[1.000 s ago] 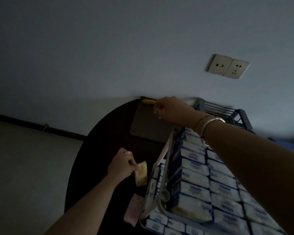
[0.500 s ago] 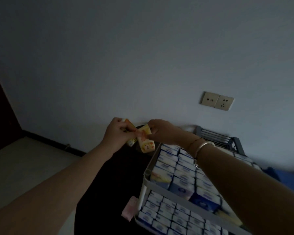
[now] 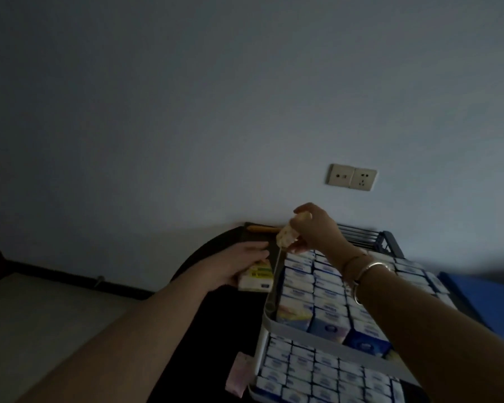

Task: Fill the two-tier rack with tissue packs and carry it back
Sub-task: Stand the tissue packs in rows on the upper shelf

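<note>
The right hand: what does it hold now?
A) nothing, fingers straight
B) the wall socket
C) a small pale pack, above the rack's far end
C: the right hand pinches a small pale pack above the far end of the rack.

No lettering can be read with certainty; the room is dim and the picture soft.

The tissue packs (image 3: 329,289) in the two-tier rack (image 3: 269,314) each bear a small blue mark on a white face, the shape of a brand name, but the letters are too blurred to make out.

The pack in the left hand (image 3: 239,264), a white and yellow pack (image 3: 258,276), carries green and yellow bands with dark strokes like print, and a small dark mark near its lower edge; none of it is legible.

The small pack (image 3: 287,237) in the right hand (image 3: 314,228) shows a pale pattern and no readable words.
</note>
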